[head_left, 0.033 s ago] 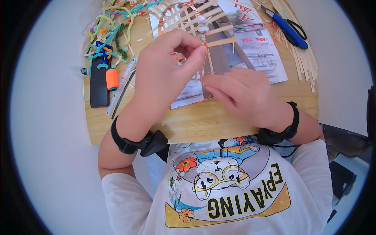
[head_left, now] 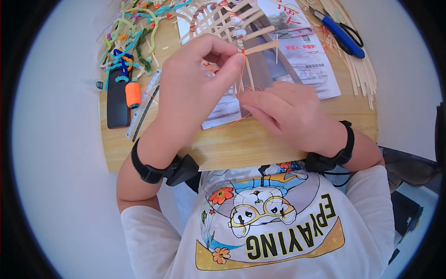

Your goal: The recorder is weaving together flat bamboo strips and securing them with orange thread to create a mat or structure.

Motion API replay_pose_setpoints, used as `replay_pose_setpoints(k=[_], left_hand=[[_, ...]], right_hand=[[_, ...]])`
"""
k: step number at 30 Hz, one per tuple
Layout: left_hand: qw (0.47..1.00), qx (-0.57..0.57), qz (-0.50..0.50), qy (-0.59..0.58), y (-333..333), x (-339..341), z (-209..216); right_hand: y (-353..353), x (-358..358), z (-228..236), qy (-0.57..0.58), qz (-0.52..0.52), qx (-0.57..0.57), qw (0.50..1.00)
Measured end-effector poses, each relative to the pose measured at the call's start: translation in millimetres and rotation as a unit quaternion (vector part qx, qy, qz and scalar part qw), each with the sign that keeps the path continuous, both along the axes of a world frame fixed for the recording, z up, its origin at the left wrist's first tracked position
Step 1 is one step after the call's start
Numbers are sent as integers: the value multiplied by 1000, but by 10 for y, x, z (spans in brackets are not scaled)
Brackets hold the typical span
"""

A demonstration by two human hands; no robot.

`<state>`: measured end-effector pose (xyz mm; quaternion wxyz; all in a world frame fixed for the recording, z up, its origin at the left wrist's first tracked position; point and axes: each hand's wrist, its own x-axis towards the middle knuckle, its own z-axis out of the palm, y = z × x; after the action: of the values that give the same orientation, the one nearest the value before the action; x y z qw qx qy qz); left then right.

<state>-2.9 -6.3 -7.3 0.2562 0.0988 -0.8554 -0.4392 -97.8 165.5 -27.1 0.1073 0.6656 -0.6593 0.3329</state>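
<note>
Just now I saw the woven-strip lattice [head_left: 239, 33] shift a tad L above the mag [head_left: 331, 83], L hand [head_left: 197, 79] thumb & index pinching its edge, R hand [head_left: 290, 107] fingers bunched by orange thread [head_left: 243, 65], pinch unclear, so work seemed uninterrupted.

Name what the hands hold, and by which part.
Left hand pinches the weave at its wrapped edge; right hand pinches the orange thread partway along.

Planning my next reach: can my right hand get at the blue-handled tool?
Probably: the blue-handled tool lies uncovered beyond the right hand, though that hand's fingers seem to pinch orange thread.
</note>
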Motion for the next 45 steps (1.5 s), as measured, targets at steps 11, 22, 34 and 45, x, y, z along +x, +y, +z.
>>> replay_pose_setpoints(k=[11,22,34,45], left_hand=[[977,207,-18,39,-98,21,17],[950,296,-96,18,-210,64,135],[969,106,-201,-96,-93,92,129],[974,116,-158,-115,-148,68,52]], right_hand=[[35,14,48,42,50,-10,998],[-18,-155,89,-350,-27,131,927],[-77,-629,-29,-580,-48,67,810],[-78,-809,-64,-493,-30,121,861]])
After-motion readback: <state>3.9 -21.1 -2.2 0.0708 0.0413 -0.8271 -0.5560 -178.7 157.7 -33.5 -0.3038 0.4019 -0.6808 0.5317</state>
